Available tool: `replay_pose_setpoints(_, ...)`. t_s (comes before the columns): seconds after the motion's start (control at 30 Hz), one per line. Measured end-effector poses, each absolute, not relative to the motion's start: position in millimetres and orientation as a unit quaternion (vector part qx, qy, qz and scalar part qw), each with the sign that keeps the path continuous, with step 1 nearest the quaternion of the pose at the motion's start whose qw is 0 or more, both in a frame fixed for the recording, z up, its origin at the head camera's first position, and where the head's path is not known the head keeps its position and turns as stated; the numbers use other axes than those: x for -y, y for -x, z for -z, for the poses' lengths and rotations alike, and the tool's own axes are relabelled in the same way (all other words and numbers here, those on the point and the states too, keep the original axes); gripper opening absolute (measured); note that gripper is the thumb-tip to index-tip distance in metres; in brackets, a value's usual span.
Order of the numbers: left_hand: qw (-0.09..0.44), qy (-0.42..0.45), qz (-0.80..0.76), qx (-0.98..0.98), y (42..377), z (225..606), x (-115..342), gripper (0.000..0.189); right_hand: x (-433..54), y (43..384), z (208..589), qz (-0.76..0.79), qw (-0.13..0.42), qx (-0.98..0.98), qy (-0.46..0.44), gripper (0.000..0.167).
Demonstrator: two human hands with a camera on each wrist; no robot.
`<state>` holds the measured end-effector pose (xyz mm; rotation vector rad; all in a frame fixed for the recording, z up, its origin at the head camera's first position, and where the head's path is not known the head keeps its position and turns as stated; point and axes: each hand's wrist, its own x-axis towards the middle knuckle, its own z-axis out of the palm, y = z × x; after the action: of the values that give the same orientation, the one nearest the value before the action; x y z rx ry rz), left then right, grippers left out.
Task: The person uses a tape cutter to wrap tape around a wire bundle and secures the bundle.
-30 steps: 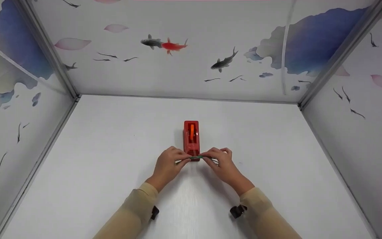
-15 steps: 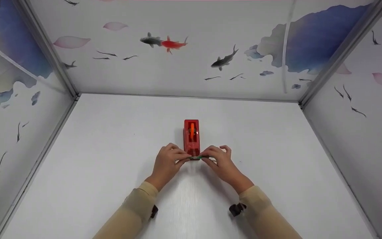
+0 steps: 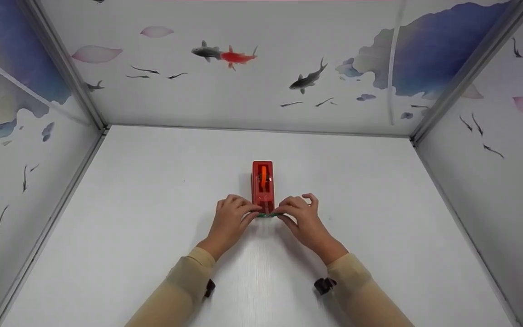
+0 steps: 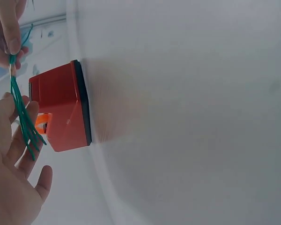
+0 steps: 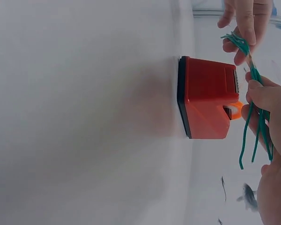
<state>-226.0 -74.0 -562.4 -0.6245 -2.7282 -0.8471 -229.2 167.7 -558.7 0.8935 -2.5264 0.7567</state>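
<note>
My left hand (image 3: 227,222) and right hand (image 3: 306,225) pinch a thin bundle of green wires (image 3: 268,215) between thumb and fingers, one from each side. It stretches across the near end of a red tape dispenser (image 3: 262,200). In the left wrist view, loose wire ends (image 4: 25,119) fan out past the left fingers. A pale tan band (image 5: 250,60) shows on the bundle between the hands in the right wrist view, where several wire ends also hang below the right hand. An orange tape core (image 3: 263,177) sits in the dispenser.
The dispenser stands on a white table (image 3: 161,181). White panels (image 3: 252,100) with painted fish and petals enclose the back and sides, joined by metal rails (image 3: 80,86). A black wrist camera (image 3: 325,286) sits by the right sleeve.
Both hands stay at the dispenser's near end with only small finger shifts. A little more of the green bundle shows at the left fingertips. The head view has tilted slightly.
</note>
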Motion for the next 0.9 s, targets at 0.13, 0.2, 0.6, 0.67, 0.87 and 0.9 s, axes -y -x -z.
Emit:
replay_pose_setpoints(0.13,0.110,0.226,0.279,0.927,225.8,563.6,74.4,0.020,-167.8,227.9,558.4,-0.261,0.187,0.893,-0.315,0.016)
replay_pose_setpoints(0.2,0.115,0.228,0.278,0.926,226.2,562.9,74.0,0.019,-167.8,227.6,557.8,-0.256,0.193,0.894,-0.313,0.017)
replay_pose_setpoints(0.6,0.132,0.218,0.281,0.925,226.5,562.1,73.3,0.019,-165.6,227.2,558.1,-0.228,0.212,0.897,-0.312,0.018)
replay_pose_setpoints(0.67,0.137,0.219,0.280,0.925,226.2,561.1,72.6,0.019,-165.7,227.6,557.7,-0.225,0.212,0.899,-0.310,0.018)
replay_pose_setpoints(0.87,0.162,0.226,0.268,0.922,224.4,558.9,71.3,0.016,-165.6,229.6,556.4,-0.197,0.211,0.910,-0.296,0.018)
replay_pose_setpoints(0.9,0.168,0.226,0.265,0.922,224.2,558.7,71.4,0.016,-165.5,229.7,555.9,-0.192,0.212,0.912,-0.294,0.018)
